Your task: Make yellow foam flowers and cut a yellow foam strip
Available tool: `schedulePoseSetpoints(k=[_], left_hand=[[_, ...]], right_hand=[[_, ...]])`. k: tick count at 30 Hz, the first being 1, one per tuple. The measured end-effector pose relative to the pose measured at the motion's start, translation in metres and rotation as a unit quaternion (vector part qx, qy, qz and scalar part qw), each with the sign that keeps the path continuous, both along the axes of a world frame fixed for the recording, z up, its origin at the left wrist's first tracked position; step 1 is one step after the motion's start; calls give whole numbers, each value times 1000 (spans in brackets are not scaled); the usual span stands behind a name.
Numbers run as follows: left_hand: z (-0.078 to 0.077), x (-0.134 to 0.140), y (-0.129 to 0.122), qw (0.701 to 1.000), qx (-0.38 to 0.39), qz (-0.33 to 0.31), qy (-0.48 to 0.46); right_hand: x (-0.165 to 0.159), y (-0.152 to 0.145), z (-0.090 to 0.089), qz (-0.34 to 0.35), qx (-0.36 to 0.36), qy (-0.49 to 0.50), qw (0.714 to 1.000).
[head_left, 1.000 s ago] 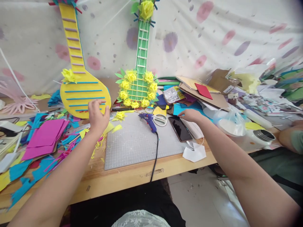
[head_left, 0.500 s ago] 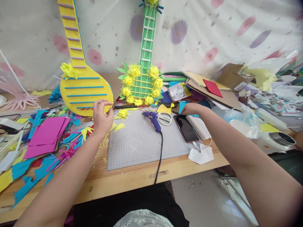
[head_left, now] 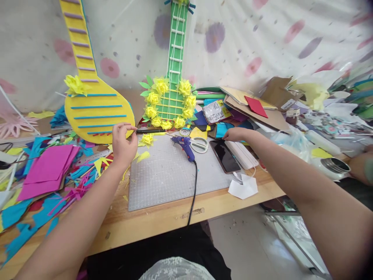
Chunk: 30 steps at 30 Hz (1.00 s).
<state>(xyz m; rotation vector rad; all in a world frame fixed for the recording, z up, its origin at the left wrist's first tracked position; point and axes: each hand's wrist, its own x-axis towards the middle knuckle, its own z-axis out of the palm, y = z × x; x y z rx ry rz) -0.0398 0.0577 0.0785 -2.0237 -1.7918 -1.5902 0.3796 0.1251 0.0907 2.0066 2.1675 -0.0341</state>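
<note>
My left hand (head_left: 124, 143) reaches to the lower edge of the yellow lute-shaped craft (head_left: 101, 105). Its thumb and forefinger come together at the left end of a slim black pen (head_left: 150, 131). My right hand (head_left: 235, 134) is closed, fingertips pointing down beside crumpled blue paper (head_left: 222, 129), above a phone (head_left: 225, 155); what they hold, if anything, is hidden. Between my hands a purple glue gun (head_left: 184, 147) lies by white-handled scissors (head_left: 201, 145) on the grey cutting mat (head_left: 166, 175). A yellow paper flower (head_left: 147, 139) rests near the pen.
A green stringed craft (head_left: 175, 97) ringed with yellow flowers leans at the back. Paper scraps and magenta sheets (head_left: 48, 169) crowd the left. Cardboard (head_left: 253, 112), plastic bags and an open metal bottle (head_left: 333, 168) stand right. The glue gun's cord (head_left: 193, 194) hangs over the table edge.
The view has shifted slightly to the right. My left hand has moved a little right, its fingertips closing at the pen's end. My right hand has drawn slightly away from the blue paper.
</note>
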Motion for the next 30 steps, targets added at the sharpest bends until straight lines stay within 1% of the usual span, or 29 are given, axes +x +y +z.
schedulePoseSetpoints(k=[3,6,9,11,13,15,17,19,20,22,26,30], left_hand=[[1,2,1,1000,2,-6,2],[2,8,6,1000,0,-17,-4],[6,27,16,998,-9,-54,-17],[14,51,22,994,-8,-102,-23],[25,83,23,987,7,-158,-21],[38,117,19,975,39,-218,-22],[48,147,11,960,55,-275,-15],[55,167,3,947,61,-315,-9],[56,172,0,944,61,-325,-8],[55,174,-2,943,53,-330,-7],[45,159,5,951,23,-307,-14],[38,146,10,958,3,-287,-23]], right_hand=[[6,2,2,-39,-65,-45,996],[14,5,8,-57,-98,-76,991],[19,6,9,-64,-123,-95,986],[22,5,8,-65,-122,-97,986],[27,3,8,-72,-121,-91,986],[31,1,8,-77,-115,-88,987],[35,0,9,-74,-93,-95,988],[36,0,9,-68,-69,-111,989],[36,1,8,-68,-59,-119,989],[34,2,5,-74,-42,-131,988],[28,4,0,-79,-14,-139,987],[23,1,-3,-37,7,-143,989]])
